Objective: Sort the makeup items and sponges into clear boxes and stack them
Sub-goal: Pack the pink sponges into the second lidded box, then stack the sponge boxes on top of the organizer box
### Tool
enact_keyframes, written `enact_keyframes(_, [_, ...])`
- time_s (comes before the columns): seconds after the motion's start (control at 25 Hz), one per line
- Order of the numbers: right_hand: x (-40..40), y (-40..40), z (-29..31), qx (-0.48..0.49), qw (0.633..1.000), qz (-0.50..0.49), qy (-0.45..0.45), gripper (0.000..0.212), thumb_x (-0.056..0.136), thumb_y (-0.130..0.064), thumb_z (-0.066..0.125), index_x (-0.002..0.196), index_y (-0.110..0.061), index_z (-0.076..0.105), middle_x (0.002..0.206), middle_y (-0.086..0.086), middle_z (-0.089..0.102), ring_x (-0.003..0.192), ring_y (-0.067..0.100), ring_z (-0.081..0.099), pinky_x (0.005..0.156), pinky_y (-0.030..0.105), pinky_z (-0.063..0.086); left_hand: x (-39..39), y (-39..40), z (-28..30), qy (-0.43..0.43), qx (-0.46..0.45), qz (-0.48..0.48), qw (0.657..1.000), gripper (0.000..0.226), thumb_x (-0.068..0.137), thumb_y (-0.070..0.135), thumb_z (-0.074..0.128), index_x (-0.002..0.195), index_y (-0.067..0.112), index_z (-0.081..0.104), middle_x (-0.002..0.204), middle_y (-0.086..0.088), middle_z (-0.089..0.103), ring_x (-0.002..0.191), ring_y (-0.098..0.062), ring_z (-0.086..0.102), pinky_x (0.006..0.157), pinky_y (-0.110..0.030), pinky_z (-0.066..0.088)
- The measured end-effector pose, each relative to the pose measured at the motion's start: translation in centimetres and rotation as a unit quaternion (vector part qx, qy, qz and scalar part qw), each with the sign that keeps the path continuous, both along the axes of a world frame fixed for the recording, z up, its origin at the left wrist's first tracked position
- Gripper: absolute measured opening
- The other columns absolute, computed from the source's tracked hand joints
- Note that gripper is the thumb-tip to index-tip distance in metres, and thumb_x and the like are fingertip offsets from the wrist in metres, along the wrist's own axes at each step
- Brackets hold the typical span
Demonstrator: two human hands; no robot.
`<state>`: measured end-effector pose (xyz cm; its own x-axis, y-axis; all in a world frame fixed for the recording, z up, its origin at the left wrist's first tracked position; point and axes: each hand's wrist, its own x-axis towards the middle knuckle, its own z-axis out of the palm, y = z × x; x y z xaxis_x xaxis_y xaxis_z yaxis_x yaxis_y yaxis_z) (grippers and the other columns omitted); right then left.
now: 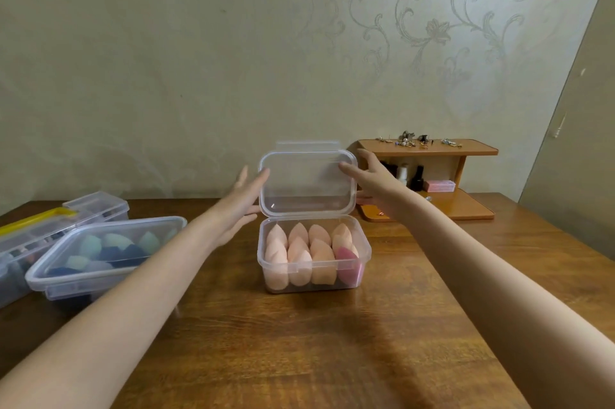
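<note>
Hands flank the raised lid (307, 183) of a clear box (314, 275) standing at the middle of a wooden table (299, 358). The left hand (244, 205) is spread, fingers extended, its fingertips at the lid's left edge; the right hand (372, 180) is likewise spread, fingers reaching across the lid's upper right corner. Neither hand pinches anything; whether the fingertips actually touch the plastic cannot be told. The lid stands nearly upright on its rear hinge, a posture that leaves the interior exposed and suggests the 2 hands are placed to swing it down evenly from both sides. Inside the box, peach sponges (299, 255) stand packed in rows with 1 darker pink sponge (347, 262) at the front right, so filling appears finished and closing is probably the step in hand. To the left, well apart, a second clear box (100, 255) with its lid shut holds blue and green sponges and rests tilted against a compartment case with a yellow latch (36, 218), presumably awaiting stacking. At the rear right, a small wooden shelf (429, 147) against the wall carries bottles and small trinkets, apart from the sorting area.
</note>
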<state>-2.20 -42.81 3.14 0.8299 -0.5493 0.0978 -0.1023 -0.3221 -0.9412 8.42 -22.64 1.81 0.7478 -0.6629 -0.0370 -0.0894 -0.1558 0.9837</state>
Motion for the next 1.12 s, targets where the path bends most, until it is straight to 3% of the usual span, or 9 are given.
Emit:
enact_keyframes(0.12, [-1.7,1.7,0.5,0.059,0.998,0.030,-0.018,0.062,0.094,-0.050,0.039,0.141,-0.010,0.036,0.148,0.006,0.036,0.133,0.028,0.037,0.108,0.047,0.033,-0.6,1.6,-0.3,-0.053,-0.014,-0.025,0.998,0.059,0.092,0.060,0.026,0.144,0.033,0.028,0.153,-0.004,0.030,0.139,-0.031,0.032,0.116,-0.046,0.017])
enact_keyframes(0.24, [-3.6,3.0,-0.8,-0.136,0.983,0.058,0.107,0.055,0.093,-0.049,0.041,0.109,0.000,0.064,0.125,0.005,0.055,0.122,0.016,0.044,0.108,0.040,0.030,-1.7,3.1,-0.9,-0.145,0.123,-0.074,0.979,0.063,0.082,0.066,0.028,0.109,0.025,0.069,0.149,-0.001,0.039,0.142,-0.022,0.026,0.117,-0.043,0.014])
enact_keyframes(0.4, [-5.0,3.8,-2.8,-0.272,0.925,0.139,0.227,0.042,0.082,-0.040,0.065,0.116,-0.021,0.050,0.136,0.005,0.045,0.122,0.022,0.045,0.097,0.034,0.038,-4.7,3.2,-0.8,-0.323,0.268,-0.081,0.904,0.051,0.079,0.052,0.061,0.117,0.019,0.066,0.127,0.003,0.058,0.135,-0.019,0.039,0.106,-0.032,0.032])
enact_keyframes(0.52, [-6.1,4.2,-3.8,-0.269,0.937,0.137,0.177,0.041,0.080,-0.035,0.069,0.112,-0.027,0.044,0.139,0.003,0.040,0.124,0.024,0.044,0.099,0.035,0.038,-6.9,3.2,-1.7,-0.439,0.318,-0.039,0.839,0.060,0.081,0.049,0.063,0.130,0.016,0.055,0.134,0.002,0.056,0.127,-0.022,0.046,0.108,-0.035,0.031])
enact_keyframes(0.68, [-6.0,4.9,-5.1,-0.303,0.941,0.077,0.132,0.042,0.081,-0.026,0.070,0.116,-0.022,0.047,0.137,0.005,0.047,0.124,0.024,0.048,0.099,0.034,0.043,-7.1,2.9,-3.1,-0.500,0.315,-0.003,0.807,0.042,0.087,0.043,0.058,0.120,0.018,0.057,0.128,-0.002,0.058,0.121,-0.021,0.052,0.114,-0.045,0.025])
enact_keyframes(0.76, [-5.9,5.0,-5.6,-0.312,0.940,0.047,0.130,0.045,0.081,-0.028,0.069,0.121,-0.024,0.049,0.146,0.007,0.037,0.134,0.027,0.037,0.106,0.040,0.037,-6.7,2.9,-3.4,-0.466,0.312,0.006,0.828,0.047,0.086,0.039,0.061,0.128,0.021,0.053,0.141,-0.006,0.047,0.135,-0.028,0.037,0.115,-0.047,0.022])
enact_keyframes(0.84, [-5.8,5.1,-6.1,-0.249,0.958,0.027,0.140,0.050,0.081,-0.030,0.069,0.126,-0.030,0.047,0.151,0.009,0.026,0.139,0.030,0.028,0.109,0.046,0.033,-6.8,3.1,-3.5,-0.361,0.281,-0.005,0.889,0.061,0.085,0.034,0.064,0.140,0.025,0.041,0.153,-0.009,0.030,0.141,-0.030,0.026,0.112,-0.041,0.026])
enact_keyframes(1.0, [-4.7,7.3,-5.0,-0.157,0.987,0.019,0.043,0.050,0.079,-0.021,0.072,0.124,-0.023,0.052,0.129,0.009,0.054,0.104,0.022,0.060,0.085,0.034,0.056,-6.9,5.1,-2.6,-0.221,0.139,0.005,0.965,0.057,0.087,0.020,0.063,0.139,0.022,0.042,0.135,-0.003,0.051,0.111,-0.011,0.051,0.085,-0.022,0.041])
enact_keyframes(1.12, [-2.3,11.3,-2.0,-0.193,0.978,0.017,-0.078,0.051,0.076,-0.028,0.074,0.122,-0.025,0.052,0.115,0.005,0.048,0.101,0.025,0.059,0.094,0.037,0.052,-5.1,8.7,0.5,-0.195,-0.006,0.142,0.970,0.036,0.090,0.024,0.059,0.126,0.023,0.056,0.112,0.002,0.054,0.091,-0.006,0.052,0.073,-0.013,0.042])
